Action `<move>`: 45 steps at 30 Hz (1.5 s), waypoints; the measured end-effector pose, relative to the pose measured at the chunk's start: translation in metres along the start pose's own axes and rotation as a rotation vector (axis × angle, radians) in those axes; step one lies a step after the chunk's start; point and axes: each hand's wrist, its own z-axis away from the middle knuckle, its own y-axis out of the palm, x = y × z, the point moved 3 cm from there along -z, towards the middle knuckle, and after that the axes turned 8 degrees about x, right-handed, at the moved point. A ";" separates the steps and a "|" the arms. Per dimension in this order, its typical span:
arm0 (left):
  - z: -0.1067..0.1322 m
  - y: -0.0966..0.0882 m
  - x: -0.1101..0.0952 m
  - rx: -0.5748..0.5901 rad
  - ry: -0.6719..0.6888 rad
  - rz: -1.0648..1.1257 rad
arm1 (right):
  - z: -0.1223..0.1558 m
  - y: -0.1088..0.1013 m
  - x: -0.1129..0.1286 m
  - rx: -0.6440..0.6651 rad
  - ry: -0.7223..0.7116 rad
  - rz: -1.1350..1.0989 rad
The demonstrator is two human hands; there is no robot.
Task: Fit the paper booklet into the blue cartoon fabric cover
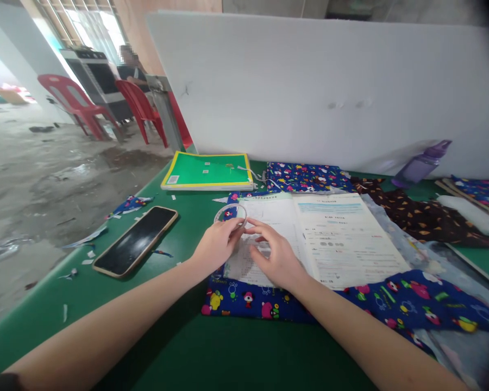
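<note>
Evidently the left hand [220,240] pinches a pale ring-shaped roll [217,216] between thumb and fingers, above the left page of an open book [350,233] that lies on blue patterned cloth [248,304]. Close by, the right hand [279,255] curves with its thumb apart from the forefinger, its fingertips at the roll's near edge, though whether they grip anything I cannot tell. Left of both, a dark-screened phone [136,241] lies on the green tabletop [158,336], near scattered scraps [91,253].
</note>
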 end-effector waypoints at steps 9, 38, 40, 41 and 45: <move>-0.003 0.002 0.001 -0.045 0.044 -0.051 | 0.000 -0.003 -0.002 -0.019 -0.021 -0.043; 0.003 -0.004 -0.009 -0.021 0.264 -0.128 | -0.012 -0.006 -0.015 -0.050 0.075 0.111; 0.003 -0.004 -0.009 -0.028 0.267 -0.136 | -0.012 -0.006 -0.013 -0.042 0.075 0.091; 0.004 -0.004 -0.009 -0.031 0.273 -0.142 | -0.012 -0.006 -0.013 -0.042 0.075 0.081; 0.008 -0.004 -0.016 -0.049 0.301 -0.188 | -0.009 -0.007 -0.012 -0.057 0.077 0.087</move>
